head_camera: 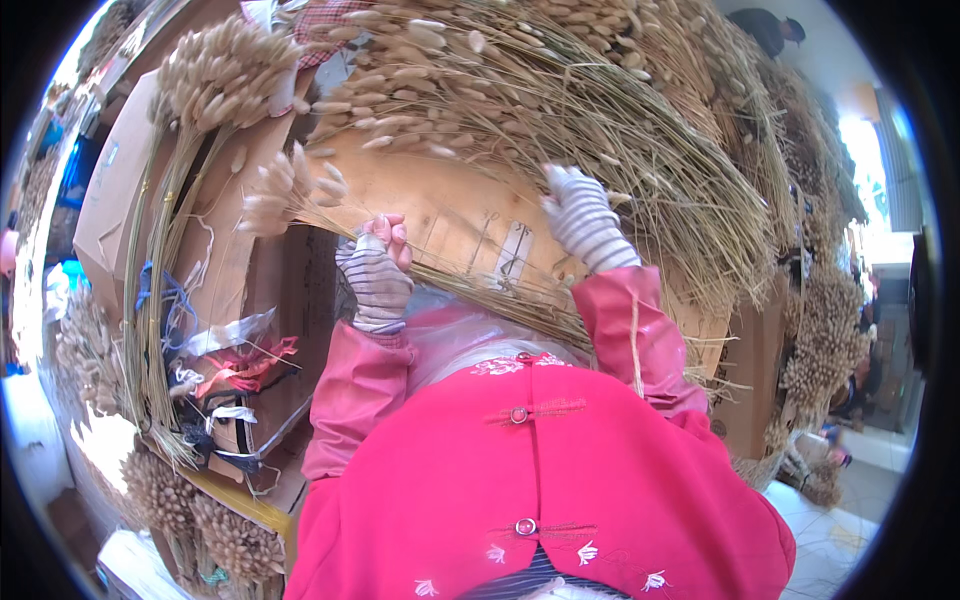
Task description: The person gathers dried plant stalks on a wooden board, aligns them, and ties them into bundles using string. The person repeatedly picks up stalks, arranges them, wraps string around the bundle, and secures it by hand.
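My left hand point(379, 274), in a striped fingerless glove, grips a small bunch of dried bunny-tail grass. Its fluffy heads point(281, 191) point to the left, and the stems point(487, 292) run right along the near edge of a wooden board point(442, 195). The board bears handwritten marks and lines. At the near side of a large heap of loose bunny-tail grass point(600, 112) is my right hand point(581, 214), gloved the same way. Its fingers are bent beside the stems; whether they pinch one is hidden.
On the left, tied bunny-tail bundles point(217, 75) lie across a cardboard box point(112, 202). Nearer are blue string point(169, 292) and red strips point(247, 367). More bundles stand low left point(232, 532) and right point(825, 337). A person point(761, 31) is at the far right.
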### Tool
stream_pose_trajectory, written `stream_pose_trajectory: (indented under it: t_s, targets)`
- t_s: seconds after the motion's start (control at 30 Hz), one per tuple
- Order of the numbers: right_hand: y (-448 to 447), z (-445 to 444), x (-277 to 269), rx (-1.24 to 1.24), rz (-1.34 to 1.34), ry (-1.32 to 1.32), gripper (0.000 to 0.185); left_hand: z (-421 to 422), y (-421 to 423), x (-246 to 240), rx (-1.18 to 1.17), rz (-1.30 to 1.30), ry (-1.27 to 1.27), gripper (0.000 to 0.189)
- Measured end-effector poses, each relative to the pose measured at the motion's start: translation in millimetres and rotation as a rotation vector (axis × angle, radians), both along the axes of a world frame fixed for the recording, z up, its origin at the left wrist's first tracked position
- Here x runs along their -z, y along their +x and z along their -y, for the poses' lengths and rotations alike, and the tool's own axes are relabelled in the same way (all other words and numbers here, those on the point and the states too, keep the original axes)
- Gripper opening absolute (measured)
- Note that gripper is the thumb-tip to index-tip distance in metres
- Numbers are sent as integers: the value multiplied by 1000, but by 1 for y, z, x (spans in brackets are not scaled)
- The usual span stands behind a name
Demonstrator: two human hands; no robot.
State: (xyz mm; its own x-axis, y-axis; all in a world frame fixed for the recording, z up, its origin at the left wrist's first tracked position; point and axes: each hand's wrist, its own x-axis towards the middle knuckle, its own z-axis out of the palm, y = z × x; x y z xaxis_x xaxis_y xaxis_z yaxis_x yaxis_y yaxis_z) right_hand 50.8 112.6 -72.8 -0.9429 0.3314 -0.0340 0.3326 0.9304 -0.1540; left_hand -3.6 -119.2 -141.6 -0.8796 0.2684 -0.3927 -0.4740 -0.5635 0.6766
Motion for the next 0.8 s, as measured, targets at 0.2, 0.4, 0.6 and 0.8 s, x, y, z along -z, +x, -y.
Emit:
stream_pose_trajectory:
  t_s: [0.2,0.4,0.6,0.8]
  targets:
    - [34,-41,30,-83,-126,-234,15,0,-1,1,20,50,8,21]
    - [45,-14,20,22,-30,-742,15,1,1,-4,14,16,-17,21]
    - [122,-55,8,92,-295,-472,12,-3,1,-1,-83,11,-86,21]
    - [289,-85,32,518,-68,-8,13,-4,-2,8,-12,-51,-75,22]
